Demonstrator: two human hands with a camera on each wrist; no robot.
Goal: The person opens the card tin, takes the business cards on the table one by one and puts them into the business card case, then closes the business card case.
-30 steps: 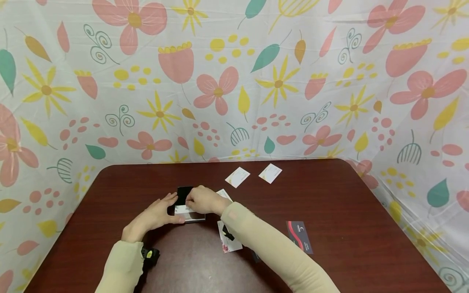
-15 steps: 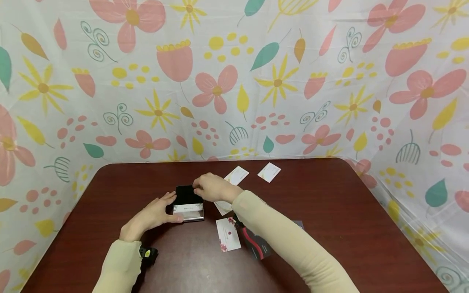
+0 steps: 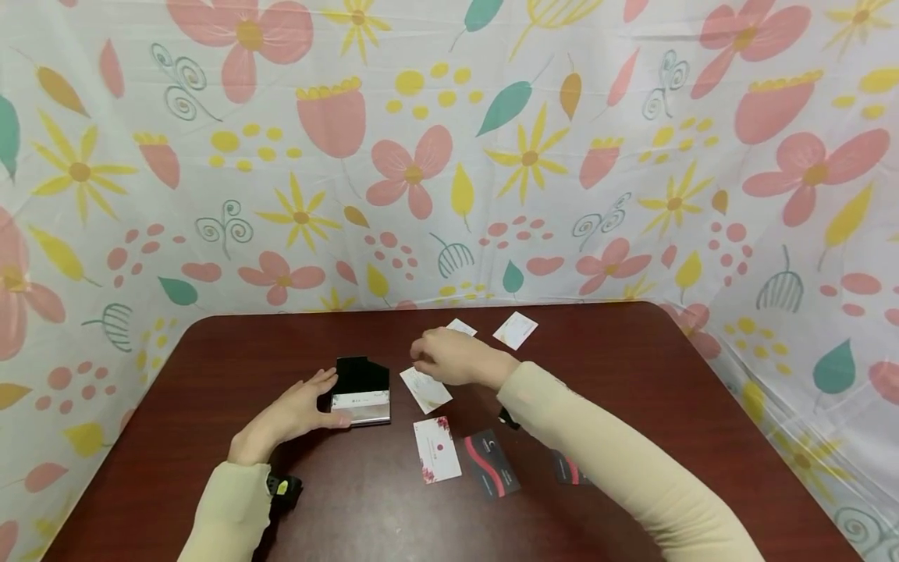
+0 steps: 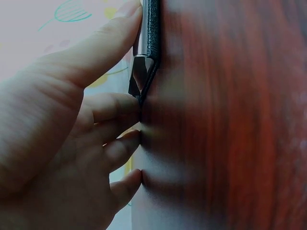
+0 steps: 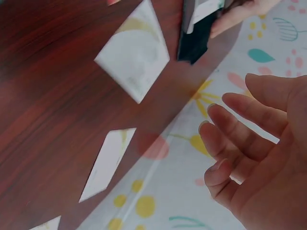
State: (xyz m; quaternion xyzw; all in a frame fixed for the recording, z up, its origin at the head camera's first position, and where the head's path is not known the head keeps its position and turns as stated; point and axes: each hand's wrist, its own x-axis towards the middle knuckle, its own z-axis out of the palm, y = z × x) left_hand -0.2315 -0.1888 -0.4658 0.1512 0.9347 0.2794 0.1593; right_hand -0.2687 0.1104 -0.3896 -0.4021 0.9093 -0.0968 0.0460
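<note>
A business card case (image 3: 361, 377) lies open on the table, its black lid folded back and a white card (image 3: 361, 400) inside it. My left hand (image 3: 295, 410) holds the case at its left side. The thumb lies along the near edge and the fingers reach the lid's side; in the left wrist view, the other fingertips (image 4: 127, 184) rest on the tabletop. Right of the case, my right hand (image 3: 456, 357) hovers over a white business card (image 3: 427, 394), fingers loosely bent. The right wrist view shows nothing in that hand (image 5: 259, 143).
Two more white cards (image 3: 516, 330) lie at the back, one partly hidden by the right hand. Nearer are a card with red flowers (image 3: 438, 450) and two dark cards with a red wave (image 3: 492, 464), one partly under the right sleeve. A floral cloth (image 3: 421, 234) hangs behind the table.
My right hand has moved off the case, past the lid and to the right, uncovering the card inside and the flowered and dark cards. The left hand has stayed at the case.
</note>
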